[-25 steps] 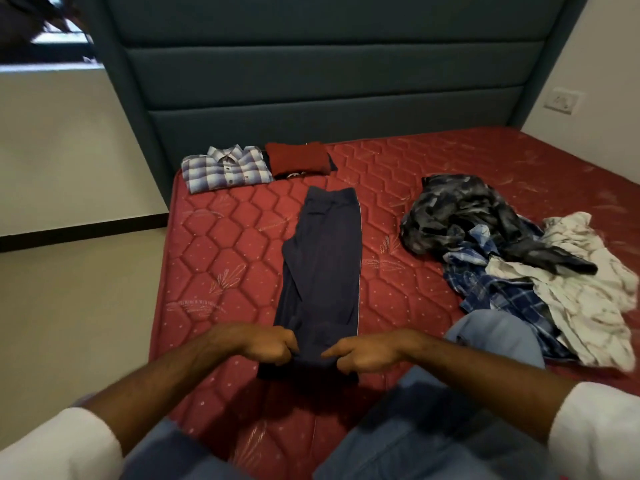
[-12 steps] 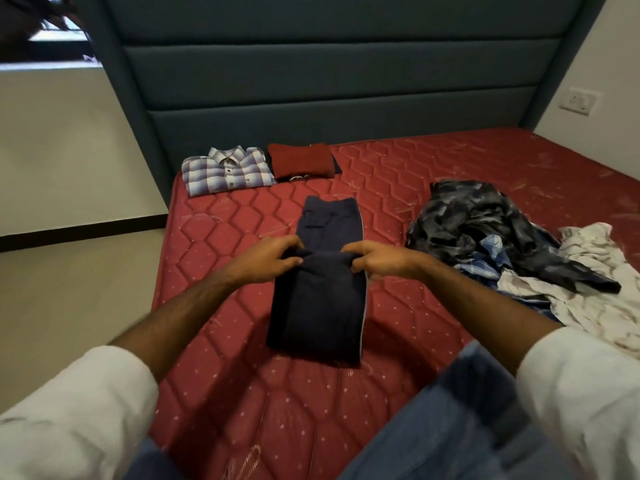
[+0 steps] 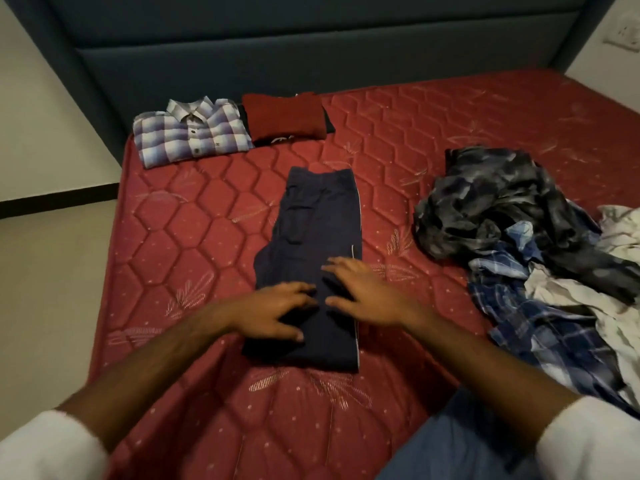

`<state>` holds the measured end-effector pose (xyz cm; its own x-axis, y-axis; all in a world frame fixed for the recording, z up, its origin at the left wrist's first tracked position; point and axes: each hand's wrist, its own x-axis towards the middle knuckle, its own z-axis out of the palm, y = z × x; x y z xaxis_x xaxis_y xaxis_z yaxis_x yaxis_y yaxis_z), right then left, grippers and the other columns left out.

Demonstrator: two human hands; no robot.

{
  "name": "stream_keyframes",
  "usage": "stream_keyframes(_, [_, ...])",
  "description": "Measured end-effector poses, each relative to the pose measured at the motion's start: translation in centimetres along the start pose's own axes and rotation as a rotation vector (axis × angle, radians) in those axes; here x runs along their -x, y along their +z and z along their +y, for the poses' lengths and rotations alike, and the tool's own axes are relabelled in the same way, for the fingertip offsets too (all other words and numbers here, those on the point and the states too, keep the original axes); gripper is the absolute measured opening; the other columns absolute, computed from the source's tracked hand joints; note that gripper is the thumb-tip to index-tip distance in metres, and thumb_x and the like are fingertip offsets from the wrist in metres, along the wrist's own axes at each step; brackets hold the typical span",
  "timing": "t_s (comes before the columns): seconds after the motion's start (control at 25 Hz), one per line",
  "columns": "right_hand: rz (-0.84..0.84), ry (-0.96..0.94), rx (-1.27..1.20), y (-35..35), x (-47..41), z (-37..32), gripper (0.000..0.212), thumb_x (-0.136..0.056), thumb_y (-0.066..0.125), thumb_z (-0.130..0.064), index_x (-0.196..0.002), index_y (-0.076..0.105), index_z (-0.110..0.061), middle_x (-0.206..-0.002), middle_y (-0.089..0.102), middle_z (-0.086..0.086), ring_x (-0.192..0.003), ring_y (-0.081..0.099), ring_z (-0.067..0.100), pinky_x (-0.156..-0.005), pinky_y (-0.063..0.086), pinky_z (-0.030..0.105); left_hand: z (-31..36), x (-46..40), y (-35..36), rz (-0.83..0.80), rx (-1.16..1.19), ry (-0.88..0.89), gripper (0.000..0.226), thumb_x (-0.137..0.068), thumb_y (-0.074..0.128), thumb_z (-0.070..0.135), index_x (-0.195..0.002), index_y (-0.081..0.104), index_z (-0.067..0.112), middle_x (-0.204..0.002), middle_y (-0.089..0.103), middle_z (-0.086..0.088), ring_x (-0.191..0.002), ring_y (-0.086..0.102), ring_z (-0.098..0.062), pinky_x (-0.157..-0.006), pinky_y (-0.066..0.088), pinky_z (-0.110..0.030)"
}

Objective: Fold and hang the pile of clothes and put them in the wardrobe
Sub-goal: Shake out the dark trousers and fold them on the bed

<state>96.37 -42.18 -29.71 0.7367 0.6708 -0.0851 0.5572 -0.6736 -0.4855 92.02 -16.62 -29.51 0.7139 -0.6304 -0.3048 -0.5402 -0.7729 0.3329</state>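
Red mattress (image 3: 207, 237) bears folded navy trousers (image 3: 318, 230), lengthwise toward headboard, under flat left hand (image 3: 277, 313) and right hand (image 3: 363, 292).

light: dim, warm indoor, no glare | shadows: soft, dark under the forearms on the mattress (image 3: 194, 237) in the lower centre | blur: slight motion smear on both hands and the white sleeves (image 3: 45, 448) at the bottom corners | distortion: wide-angle bowing of the headboard (image 3: 311, 39) toward the frame edges
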Motion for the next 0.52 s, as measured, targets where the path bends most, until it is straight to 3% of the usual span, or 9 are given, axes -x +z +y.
stream_keyframes(0.04, [-0.108, -0.073, 0.044, 1.6, 2.1, -1.0, 0.081, -0.096, 0.053, -0.058, -0.158, 0.029, -0.01, -0.166, 0.021, 0.01, -0.155, 0.014, 0.025, -0.126, 0.008, 0.037, 0.8, 1.1, 1.6, -0.147, -0.083, 0.03, 0.093, -0.089, 0.064, 0.053, -0.16, 0.021, 0.012, -0.168, 0.002, -0.007, -0.154, 0.007, -0.021, -0.123, 0.009, -0.032])
stream_keyframes(0.08, [-0.204, -0.119, 0.117, 3.2, 3.8, -1.6, 0.091, -0.094, 0.048, -0.067, -0.161, 0.019, -0.012, -0.169, 0.008, 0.008, -0.156, 0.0, 0.023, -0.127, -0.002, 0.038, 1.3, 2.1, 3.2, -0.182, -0.183, 0.027, 0.1, -0.088, 0.064, 0.051, -0.161, 0.009, 0.012, -0.166, -0.008, -0.005, -0.154, -0.002, -0.02, -0.124, 0.003, -0.036])
stream_keyframes(0.12, [-0.235, -0.149, 0.201, 4.9, 5.1, -1.9, 0.098, -0.091, 0.042, -0.071, -0.162, 0.012, -0.012, -0.169, -0.001, 0.009, -0.156, -0.008, 0.025, -0.125, -0.009, 0.04, 1.3, 2.8, 5.1, -0.108, -0.297, 0.037, 0.101, -0.086, 0.06, 0.048, -0.161, 0.004, 0.012, -0.166, -0.008, -0.008, -0.154, -0.001, -0.024, -0.124, 0.006, -0.043])
stream_keyframes(0.2, [-0.2, -0.154, 0.366, 7.0, 5.8, -1.9, 0.097, -0.085, 0.039, -0.061, -0.162, 0.009, -0.01, -0.168, -0.002, 0.018, -0.156, -0.005, 0.034, -0.125, -0.005, 0.049, 1.1, 3.2, 7.2, 0.016, -0.44, -0.014, 0.094, -0.081, 0.052, 0.042, -0.16, 0.012, 0.009, -0.165, 0.019, -0.017, -0.152, 0.022, -0.035, -0.12, 0.029, -0.052])
stream_keyframes(0.28, [-0.19, -0.098, 0.447, 7.2, 5.6, -2.7, 0.094, -0.085, 0.05, -0.043, -0.162, 0.009, -0.009, -0.167, 0.002, 0.024, -0.155, 0.001, 0.04, -0.126, 0.004, 0.055, 1.7, 3.4, 7.5, -0.007, -0.446, -0.121, 0.091, -0.08, 0.05, 0.032, -0.159, 0.015, 0.005, -0.16, 0.031, -0.022, -0.146, 0.034, -0.04, -0.114, 0.039, -0.053])
stream_keyframes(0.32, [-0.208, -0.07, 0.475, 6.8, 5.5, -3.5, 0.092, -0.087, 0.054, -0.034, -0.162, 0.008, -0.008, -0.167, 0.002, 0.025, -0.155, 0.001, 0.041, -0.125, 0.006, 0.056, 2.0, 3.2, 7.2, 0.002, -0.428, -0.135, 0.088, -0.082, 0.048, 0.026, -0.158, 0.009, 0.004, -0.161, 0.027, -0.025, -0.147, 0.031, -0.042, -0.115, 0.037, -0.053])
stream_keyframes(0.4, [-0.281, -0.006, 0.485, 6.0, 5.1, -4.8, 0.087, -0.092, 0.054, -0.019, -0.162, 0.003, -0.007, -0.167, -0.001, 0.025, -0.155, 0.0, 0.041, -0.126, 0.005, 0.054, 2.9, 3.0, 5.7, -0.002, -0.328, -0.155, 0.082, -0.092, 0.045, 0.015, -0.158, -0.003, 0.008, -0.166, 0.007, -0.025, -0.153, 0.011, -0.042, -0.124, 0.02, -0.049])
stream_keyframes(0.48, [-0.383, 0.031, 0.386, 4.5, 5.6, -6.0, 0.082, -0.093, 0.05, -0.015, -0.162, 0.006, -0.008, -0.167, 0.003, 0.024, -0.155, 0.005, 0.04, -0.127, 0.009, 0.049, 4.2, 3.8, 3.6, -0.143, -0.123, -0.177, 0.077, -0.097, 0.047, 0.011, -0.16, 0.001, 0.009, -0.167, -0.003, -0.02, -0.155, 0.001, -0.036, -0.126, 0.005, -0.04])
stream_keyframes(0.52, [-0.448, 0.035, 0.289, 3.2, 6.1, -6.9, 0.079, -0.092, 0.049, -0.015, -0.161, 0.012, -0.007, -0.167, 0.01, 0.024, -0.154, 0.013, 0.039, -0.126, 0.014, 0.046, 5.0, 4.4, 2.6, -0.204, 0.002, -0.202, 0.075, -0.096, 0.046, 0.009, -0.16, 0.009, 0.008, -0.167, 0.004, -0.019, -0.155, 0.009, -0.034, -0.125, 0.008, -0.035])
